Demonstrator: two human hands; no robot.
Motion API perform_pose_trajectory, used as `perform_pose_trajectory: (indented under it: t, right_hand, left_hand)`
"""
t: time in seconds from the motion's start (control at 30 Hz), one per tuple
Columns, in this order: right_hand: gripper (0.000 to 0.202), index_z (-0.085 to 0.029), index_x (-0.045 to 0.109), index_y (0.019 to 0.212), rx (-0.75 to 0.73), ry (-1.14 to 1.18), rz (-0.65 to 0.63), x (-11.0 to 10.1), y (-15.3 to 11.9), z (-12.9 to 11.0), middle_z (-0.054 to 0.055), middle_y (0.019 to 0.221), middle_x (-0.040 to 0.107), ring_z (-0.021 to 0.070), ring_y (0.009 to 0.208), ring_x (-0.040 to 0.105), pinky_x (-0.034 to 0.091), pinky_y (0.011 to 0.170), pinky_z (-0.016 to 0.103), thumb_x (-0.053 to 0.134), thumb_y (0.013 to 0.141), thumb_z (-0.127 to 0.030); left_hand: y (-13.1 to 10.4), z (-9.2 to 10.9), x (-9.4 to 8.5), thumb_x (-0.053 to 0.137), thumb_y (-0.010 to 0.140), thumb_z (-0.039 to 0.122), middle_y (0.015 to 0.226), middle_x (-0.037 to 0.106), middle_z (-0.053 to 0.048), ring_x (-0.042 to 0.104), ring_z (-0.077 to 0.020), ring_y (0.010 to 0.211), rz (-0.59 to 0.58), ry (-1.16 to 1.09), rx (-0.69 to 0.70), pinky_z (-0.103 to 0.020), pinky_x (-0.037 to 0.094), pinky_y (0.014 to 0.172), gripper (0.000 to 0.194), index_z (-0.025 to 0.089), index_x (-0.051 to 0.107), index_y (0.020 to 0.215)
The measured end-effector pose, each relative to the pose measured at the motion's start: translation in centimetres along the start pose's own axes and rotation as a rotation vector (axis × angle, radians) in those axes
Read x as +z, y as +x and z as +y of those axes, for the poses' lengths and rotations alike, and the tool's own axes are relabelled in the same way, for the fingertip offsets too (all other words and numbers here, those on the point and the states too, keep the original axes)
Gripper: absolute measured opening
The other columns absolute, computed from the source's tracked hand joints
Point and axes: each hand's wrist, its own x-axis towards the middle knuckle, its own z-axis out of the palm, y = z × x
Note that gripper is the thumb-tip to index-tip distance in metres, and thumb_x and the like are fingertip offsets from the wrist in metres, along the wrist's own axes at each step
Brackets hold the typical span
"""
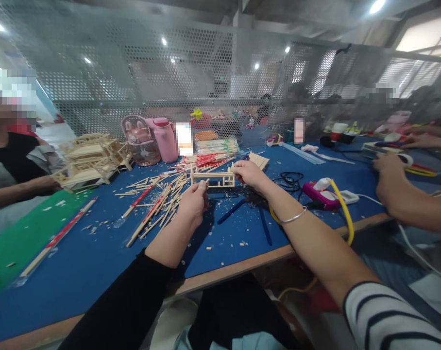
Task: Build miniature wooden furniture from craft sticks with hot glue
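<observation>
A small wooden stick frame point(215, 179) is held up over the blue table. My left hand point(194, 201) pinches its lower left part between thumb and fingers. At the frame's upper right end, my right hand point(250, 175) has its fingers closed on it. Loose wooden sticks point(165, 201) lie in a pile to the left of and beneath my left hand. Blue-handled pliers point(232, 211) rest on the table below the frame, with their handles spread towards me.
Stacked wooden models point(91, 160) stand at the left near a person's hand. A pink bottle point(164, 141) is at the back. Right of my right hand lie a purple power strip point(321, 195) and a yellow cable point(342, 209). Another person's hand point(390, 170) is further right.
</observation>
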Motion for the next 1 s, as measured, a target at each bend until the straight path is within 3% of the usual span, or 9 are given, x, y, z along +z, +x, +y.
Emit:
perform_pose_trajectory:
  t: [0.1,0.2,0.3,0.4,0.5,0.57,0.77,0.9,1.0]
  right_hand:
    - [0.017,-0.018,0.048,0.061,0.019,0.049,-0.014,-0.2,-0.1,0.1,-0.005,0.05,0.044,0.0081,0.044,0.039,0.03,0.047,0.022,0.05,0.07,-0.032]
    - [0.018,-0.017,0.052,0.063,0.005,0.018,-0.037,-0.5,-0.3,-0.1,-0.004,0.051,0.045,0.0086,0.045,0.04,0.032,0.049,0.023,0.05,0.073,-0.032]
    - [0.021,-0.015,0.062,0.082,-0.056,-0.149,0.071,-0.7,-1.0,-0.9,-0.003,0.059,0.052,0.0114,0.053,0.045,0.037,0.057,0.025,0.052,0.076,-0.033]
    - [0.034,-0.017,0.061,0.109,-0.32,-0.382,0.239,-0.6,-2.0,-2.3,0.004,0.081,0.06,0.0167,0.073,0.052,0.039,0.071,0.029,0.054,0.08,-0.033]
    - [0.027,-0.02,0.066,0.103,-0.638,-0.58,0.117,0.0,-2.7,-3.7,0.007,0.092,0.061,0.0198,0.088,0.05,0.034,0.079,0.032,0.047,0.088,-0.032]
    - [0.025,-0.022,0.069,0.096,-0.723,-0.712,0.032,0.7,-2.9,-4.2,0.007,0.09,0.061,0.0206,0.088,0.048,0.031,0.079,0.034,0.047,0.089,-0.033]
    - [0.025,-0.021,0.066,0.098,-0.76,-0.862,0.063,2.0,-2.4,-4.4,0.007,0.093,0.062,0.0223,0.091,0.045,0.024,0.08,0.036,0.045,0.09,-0.032]
    - [0.026,-0.02,0.066,0.089,-0.773,-0.846,0.033,2.2,-2.3,-4.8,0.007,0.092,0.063,0.022,0.091,0.046,0.024,0.082,0.037,0.043,0.092,-0.033]
    - [0.023,-0.018,0.064,0.085,-0.693,-0.73,0.073,1.8,-2.3,-4.8,0.007,0.091,0.064,0.0208,0.091,0.049,0.027,0.083,0.035,0.046,0.09,-0.029]
  left_hand:
    - [0.4,-0.1,0.3,0.063,0.076,0.034,0.072,0.055,0.001,0.046,-0.0066,0.054,0.022,-0.159,-0.061,-0.019,0.036,0.047,0.018,0.017,0.059,0.08]
    - [0.9,-0.2,0.5,0.062,0.077,0.031,0.074,0.056,0.001,0.046,-0.0046,0.055,-0.013,-0.245,0.002,-0.017,0.034,0.046,0.017,0.015,0.057,0.075]
    - [1.3,-0.6,0.7,0.062,0.078,0.032,0.07,0.055,0.001,0.045,-0.0042,0.054,-0.022,-0.252,0.083,-0.017,0.036,0.049,0.02,0.015,0.056,0.071]
    - [1.5,-0.9,0.8,0.061,0.079,0.031,0.066,0.054,0.001,0.048,-0.0055,0.056,-0.031,-0.248,0.102,-0.019,0.04,0.054,0.019,0.015,0.056,0.071]
    - [1.4,-0.9,0.9,0.058,0.081,0.027,0.065,0.054,0.001,0.05,-0.0058,0.057,-0.044,-0.28,0.099,-0.021,0.042,0.059,0.017,0.014,0.056,0.07]
    - [1.4,-0.8,0.9,0.057,0.082,0.025,0.065,0.055,0.001,0.05,-0.0058,0.057,-0.051,-0.3,0.102,-0.021,0.043,0.06,0.016,0.014,0.058,0.07]
    - [1.7,-1.2,1.0,0.059,0.08,0.023,0.063,0.055,0.002,0.05,-0.0056,0.057,-0.056,-0.328,0.135,-0.021,0.044,0.062,0.014,0.013,0.058,0.071]
    - [1.7,-1.4,1.0,0.062,0.077,0.026,0.063,0.055,0.002,0.05,-0.0065,0.059,-0.071,-0.31,0.157,-0.022,0.045,0.066,0.015,0.013,0.059,0.07]
    - [1.4,-1.1,1.0,0.063,0.077,0.027,0.065,0.057,0.001,0.053,-0.0066,0.062,-0.076,-0.347,0.16,-0.022,0.046,0.067,0.016,0.012,0.06,0.072]
